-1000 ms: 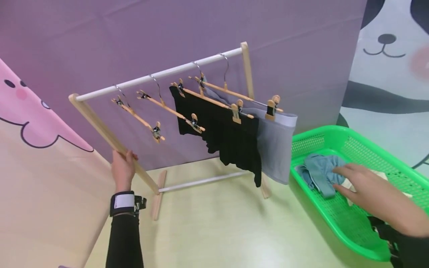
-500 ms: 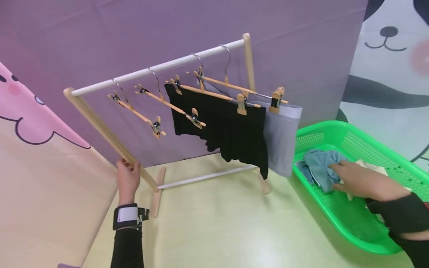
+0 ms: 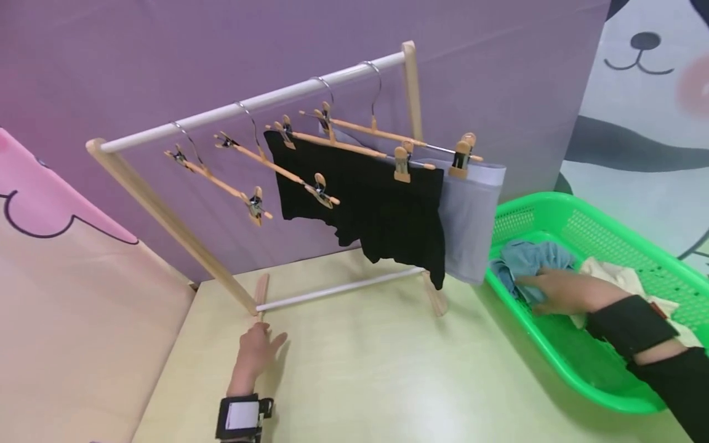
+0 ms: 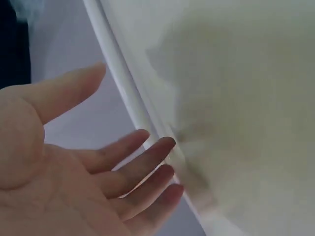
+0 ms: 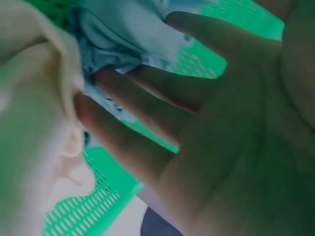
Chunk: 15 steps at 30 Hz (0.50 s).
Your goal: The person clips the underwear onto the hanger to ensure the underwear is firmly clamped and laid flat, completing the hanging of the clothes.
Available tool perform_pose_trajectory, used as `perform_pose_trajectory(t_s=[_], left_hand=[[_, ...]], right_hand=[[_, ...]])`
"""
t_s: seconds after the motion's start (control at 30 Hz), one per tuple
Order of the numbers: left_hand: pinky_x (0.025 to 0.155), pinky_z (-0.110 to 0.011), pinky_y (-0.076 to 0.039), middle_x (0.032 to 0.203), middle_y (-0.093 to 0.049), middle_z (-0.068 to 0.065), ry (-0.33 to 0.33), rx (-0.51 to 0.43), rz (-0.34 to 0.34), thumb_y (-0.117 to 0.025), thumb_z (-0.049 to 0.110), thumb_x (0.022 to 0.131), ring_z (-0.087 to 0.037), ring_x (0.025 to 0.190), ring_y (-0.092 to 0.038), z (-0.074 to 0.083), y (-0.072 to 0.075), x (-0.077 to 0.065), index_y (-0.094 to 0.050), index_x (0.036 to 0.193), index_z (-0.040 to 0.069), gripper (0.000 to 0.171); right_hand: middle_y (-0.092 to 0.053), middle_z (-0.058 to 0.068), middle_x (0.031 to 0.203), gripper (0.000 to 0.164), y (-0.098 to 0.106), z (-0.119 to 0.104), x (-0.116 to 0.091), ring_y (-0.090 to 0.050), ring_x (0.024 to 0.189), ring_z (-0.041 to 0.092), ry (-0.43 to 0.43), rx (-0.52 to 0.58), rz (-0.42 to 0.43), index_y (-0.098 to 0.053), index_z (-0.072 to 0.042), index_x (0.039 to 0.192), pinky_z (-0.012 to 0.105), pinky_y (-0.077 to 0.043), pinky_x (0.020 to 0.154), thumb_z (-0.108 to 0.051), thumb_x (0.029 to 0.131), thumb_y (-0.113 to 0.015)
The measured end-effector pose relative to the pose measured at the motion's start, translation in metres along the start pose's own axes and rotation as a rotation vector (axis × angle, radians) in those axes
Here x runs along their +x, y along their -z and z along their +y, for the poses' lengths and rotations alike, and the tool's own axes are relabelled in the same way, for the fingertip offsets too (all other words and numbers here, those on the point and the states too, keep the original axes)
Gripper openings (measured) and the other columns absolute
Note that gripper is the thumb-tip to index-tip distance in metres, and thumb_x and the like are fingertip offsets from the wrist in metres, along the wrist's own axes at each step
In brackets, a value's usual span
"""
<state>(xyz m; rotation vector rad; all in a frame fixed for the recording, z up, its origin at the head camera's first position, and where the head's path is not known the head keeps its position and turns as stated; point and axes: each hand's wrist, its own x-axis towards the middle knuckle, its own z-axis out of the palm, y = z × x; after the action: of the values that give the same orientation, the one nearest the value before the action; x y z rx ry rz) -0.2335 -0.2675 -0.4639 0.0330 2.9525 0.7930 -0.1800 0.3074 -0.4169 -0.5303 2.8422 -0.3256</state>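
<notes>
Hangers of orange-toned wood with metal hooks, four in all, hang from the white top rod of one pale-wood garment rack point(image 3: 172, 224). Each carries two clips. Two are bare, the left-end hanger point(image 3: 218, 183) and its neighbour point(image 3: 277, 169); the other two hold one garment each, a black cloth garment point(image 3: 360, 197) and, behind it, a light grey cloth garment point(image 3: 471, 215) with a paler waistband.

One green plastic basket point(image 3: 576, 394) with perforated walls sits to the right of the rack. At least two cloths lie inside: a crumpled blue cloth point(image 3: 528, 258) toward the far left, and a cream cloth point(image 3: 615, 277) just beside it.

The right hand point(image 3: 565, 292) reaches in from the lower right, fingers extended and spread, fingertips against the blue cloth without closing round it.

The left hand point(image 3: 256, 347) extends up from the bottom edge, low beside the rack's left foot, thumb held apart and fingers loosely bent, gripping nothing; whether it touches the foot cannot be told. Each wrist wears a black band.
</notes>
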Motion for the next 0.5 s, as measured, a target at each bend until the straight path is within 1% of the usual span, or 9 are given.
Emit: perform_pose_trajectory(t_s=[0.03, 0.1, 0.17, 0.23, 0.3, 0.33, 0.4, 0.5], left_hand=[[0.095, -0.061, -0.046, 0.123, -0.055, -0.04, -0.015, 0.035, -0.005, -0.064, 0.023, 0.095, -0.055, 0.113, -0.053, 0.005, -0.005, -0.003, -0.049, 0.126, -0.02, 0.055], [0.095, -0.062, -0.046, 0.125, -0.055, -0.037, -0.047, 0.06, -0.017, -0.067, 0.025, 0.093, -0.053, 0.115, -0.053, 0.02, -0.017, -0.01, -0.054, 0.124, -0.016, 0.053], [0.097, -0.062, -0.045, 0.129, -0.052, -0.034, -0.09, 0.07, -0.045, -0.068, 0.025, 0.092, -0.051, 0.118, -0.05, 0.04, -0.029, -0.017, -0.056, 0.124, -0.012, 0.05], [0.098, -0.062, -0.044, 0.132, -0.05, -0.031, -0.136, 0.075, -0.061, -0.071, 0.026, 0.09, -0.048, 0.121, -0.048, 0.062, -0.043, -0.023, -0.058, 0.124, -0.008, 0.05], [0.1, -0.06, -0.044, 0.133, -0.051, -0.029, -0.193, 0.066, -0.083, -0.073, 0.026, 0.088, -0.046, 0.123, -0.048, 0.087, -0.058, -0.029, -0.058, 0.124, -0.007, 0.051], [0.1, -0.059, -0.044, 0.134, -0.051, -0.028, -0.222, 0.065, -0.098, -0.073, 0.026, 0.088, -0.045, 0.123, -0.048, 0.099, -0.065, -0.031, -0.058, 0.124, -0.006, 0.051], [0.101, -0.057, -0.044, 0.132, -0.053, -0.025, -0.271, 0.077, -0.124, -0.075, 0.028, 0.087, -0.042, 0.123, -0.05, 0.125, -0.079, -0.034, -0.059, 0.124, -0.004, 0.051], [0.101, -0.054, -0.045, 0.128, -0.056, -0.021, -0.31, 0.081, -0.145, -0.075, 0.03, 0.087, -0.038, 0.119, -0.053, 0.162, -0.098, -0.038, -0.06, 0.123, -0.002, 0.051]], right_hand=[[-0.054, 0.042, 0.124, 0.062, -0.002, 0.001, 0.001, -0.051, 0.111, 0.061, 0.004, 0.006, -0.001, -0.056, 0.008, 0.131, 0.064, -0.047, 0.089, -0.023, 0.082, -0.079], [-0.054, 0.039, 0.126, 0.062, -0.005, 0.001, 0.002, -0.046, 0.117, 0.063, 0.0, 0.024, -0.009, -0.057, 0.008, 0.13, 0.065, -0.045, 0.092, -0.023, 0.082, -0.079], [-0.05, 0.041, 0.13, 0.065, -0.007, 0.001, 0.002, -0.042, 0.121, 0.064, -0.021, 0.042, -0.02, -0.055, 0.01, 0.131, 0.065, -0.043, 0.094, -0.024, 0.081, -0.08], [-0.046, 0.044, 0.133, 0.07, -0.008, 0.001, 0.003, -0.041, 0.121, 0.064, -0.038, 0.042, -0.019, -0.052, 0.012, 0.133, 0.065, -0.044, 0.094, -0.024, 0.08, -0.081], [-0.043, 0.047, 0.133, 0.074, -0.008, 0.001, 0.004, -0.043, 0.12, 0.063, -0.048, 0.022, -0.01, -0.05, 0.013, 0.134, 0.064, -0.045, 0.093, -0.023, 0.078, -0.083], [-0.044, 0.047, 0.131, 0.074, -0.008, 0.001, 0.005, -0.047, 0.116, 0.062, -0.049, 0.013, -0.003, -0.05, 0.013, 0.133, 0.063, -0.047, 0.091, -0.022, 0.077, -0.084], [-0.047, 0.045, 0.126, 0.071, -0.008, 0.003, 0.006, -0.052, 0.111, 0.059, -0.047, -0.003, 0.011, -0.052, 0.012, 0.132, 0.06, -0.05, 0.087, -0.018, 0.076, -0.084], [-0.052, 0.04, 0.117, 0.063, -0.008, 0.006, 0.008, -0.059, 0.1, 0.052, -0.037, -0.019, 0.031, -0.055, 0.011, 0.128, 0.055, -0.053, 0.08, -0.012, 0.075, -0.082]])
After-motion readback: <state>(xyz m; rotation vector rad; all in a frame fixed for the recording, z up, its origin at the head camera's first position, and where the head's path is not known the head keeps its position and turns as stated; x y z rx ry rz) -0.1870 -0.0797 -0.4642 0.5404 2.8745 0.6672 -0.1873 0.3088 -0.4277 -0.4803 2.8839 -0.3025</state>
